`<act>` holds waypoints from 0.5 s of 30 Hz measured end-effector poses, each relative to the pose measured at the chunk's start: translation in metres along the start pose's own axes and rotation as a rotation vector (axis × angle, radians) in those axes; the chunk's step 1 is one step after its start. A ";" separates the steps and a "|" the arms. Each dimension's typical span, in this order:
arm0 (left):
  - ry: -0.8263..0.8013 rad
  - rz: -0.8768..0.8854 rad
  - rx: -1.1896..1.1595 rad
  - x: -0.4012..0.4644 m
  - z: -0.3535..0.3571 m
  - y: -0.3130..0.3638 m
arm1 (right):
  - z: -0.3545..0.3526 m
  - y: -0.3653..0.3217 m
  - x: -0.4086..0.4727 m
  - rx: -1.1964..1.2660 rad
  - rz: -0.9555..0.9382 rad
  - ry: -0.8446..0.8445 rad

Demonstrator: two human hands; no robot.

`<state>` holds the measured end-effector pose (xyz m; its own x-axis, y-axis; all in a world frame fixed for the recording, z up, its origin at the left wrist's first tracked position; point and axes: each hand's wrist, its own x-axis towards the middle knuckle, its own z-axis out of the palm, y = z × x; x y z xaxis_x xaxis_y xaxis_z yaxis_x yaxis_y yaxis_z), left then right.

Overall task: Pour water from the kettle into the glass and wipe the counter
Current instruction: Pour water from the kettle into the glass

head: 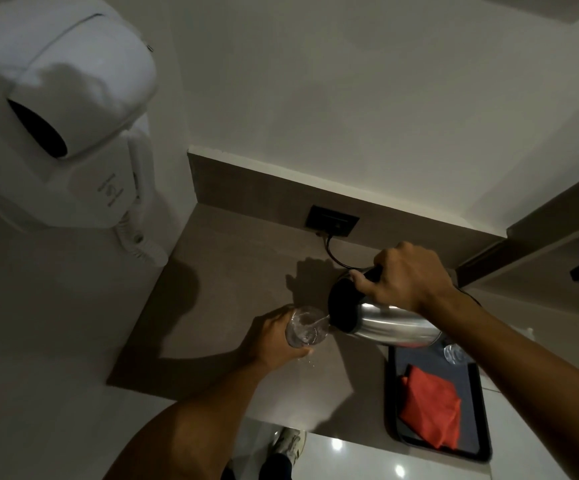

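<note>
My right hand [407,275] grips the black handle of a steel kettle [390,322], which is tipped over to the left. A thin stream of water runs from its spout into a clear glass [303,328]. My left hand [274,336] is wrapped around that glass, holding it tilted just above the brown counter [232,271]. A few drops of water lie on the counter under the glass. A folded red cloth [431,405] lies on a dark tray [393,393] at the counter's right end.
A second glass [454,353] stands at the tray's far end, behind the kettle. A black wall socket [331,220] with a cable sits at the back. A white wall-mounted hair dryer [59,109] hangs at the left. My shoe [290,443] shows on the floor below.
</note>
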<state>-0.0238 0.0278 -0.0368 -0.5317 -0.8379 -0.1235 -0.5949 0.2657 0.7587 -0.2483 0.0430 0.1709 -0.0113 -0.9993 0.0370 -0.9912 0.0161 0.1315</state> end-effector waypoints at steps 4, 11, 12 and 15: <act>0.009 0.006 -0.004 0.000 0.001 -0.001 | -0.004 -0.003 0.001 0.012 -0.009 0.000; 0.002 0.003 0.002 0.001 0.000 0.000 | -0.002 -0.002 0.003 0.043 0.003 -0.026; 0.002 0.000 -0.003 0.001 0.000 0.000 | -0.003 -0.002 0.003 0.043 -0.001 -0.024; -0.006 0.000 -0.014 0.000 0.001 0.000 | -0.003 -0.002 0.003 0.034 -0.006 -0.017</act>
<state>-0.0252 0.0281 -0.0375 -0.5352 -0.8350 -0.1274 -0.5862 0.2586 0.7678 -0.2458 0.0399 0.1739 -0.0071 -0.9998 0.0193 -0.9952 0.0089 0.0977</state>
